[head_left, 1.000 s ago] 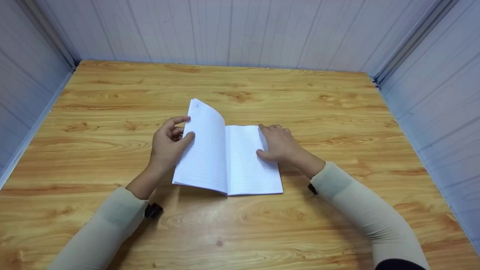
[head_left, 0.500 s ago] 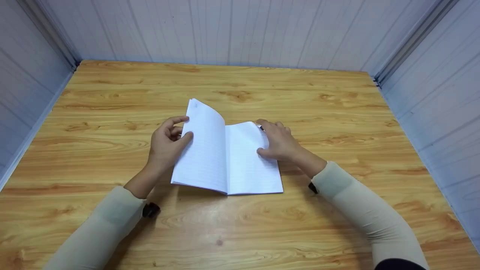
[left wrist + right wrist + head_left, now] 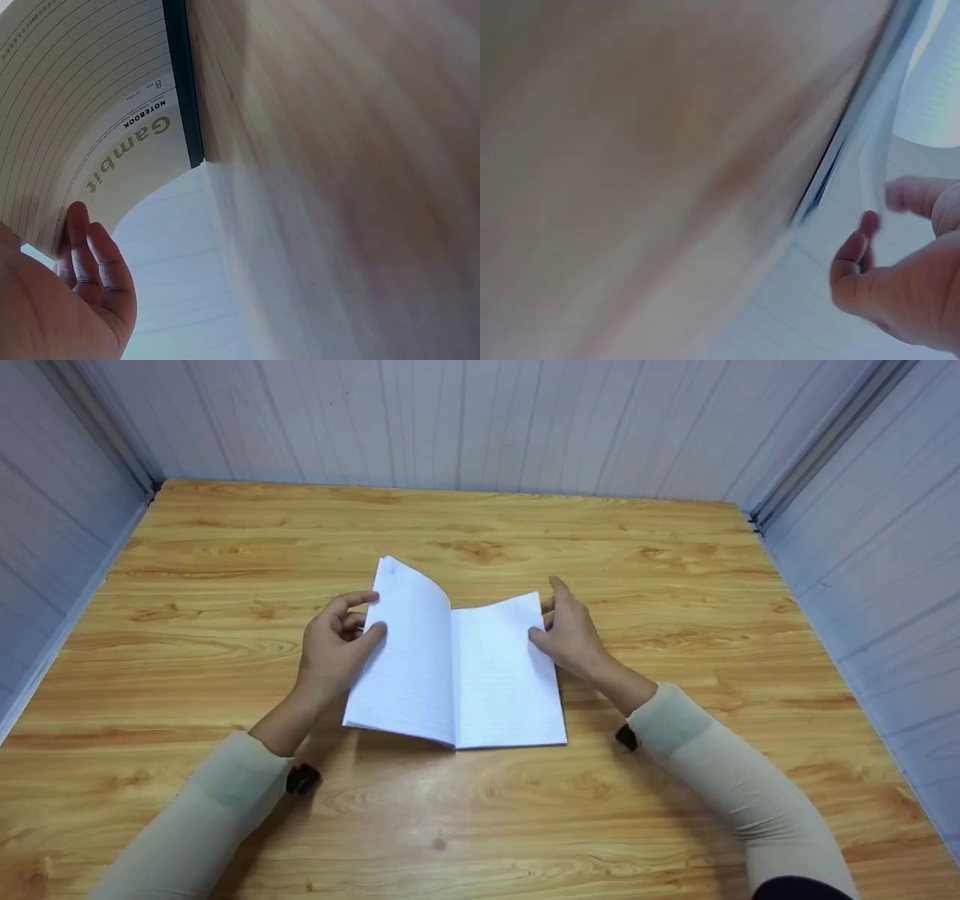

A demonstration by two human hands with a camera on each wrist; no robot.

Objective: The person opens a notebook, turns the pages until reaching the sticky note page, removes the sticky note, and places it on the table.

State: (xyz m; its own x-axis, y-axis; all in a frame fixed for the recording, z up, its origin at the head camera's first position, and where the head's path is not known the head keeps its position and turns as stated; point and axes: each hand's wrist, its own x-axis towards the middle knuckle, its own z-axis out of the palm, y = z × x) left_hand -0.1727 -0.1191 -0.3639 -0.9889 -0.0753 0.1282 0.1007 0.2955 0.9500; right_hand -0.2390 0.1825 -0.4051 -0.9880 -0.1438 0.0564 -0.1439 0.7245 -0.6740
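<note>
A lined notebook lies open in the middle of the wooden table. My left hand holds up its left half, thumb on the white pages and fingers behind the cover. In the left wrist view that cover is cream with dark lines, "Gambit NOTEBOOK" lettering and a dark spine; the left hand's fingers rest against it. At the right half, my right hand pinches the lifted outer edge of a page between thumb and fingertips. Its top corner stands raised above the pages beneath.
The wooden table reaches to a pale panelled wall at the back, with more panels on both sides. A small black device sits at the left wrist, and another black device at the right.
My right hand has slid from lying on the right page to its outer edge, and the page's top right corner has come up with it. The left hand holds almost still.
</note>
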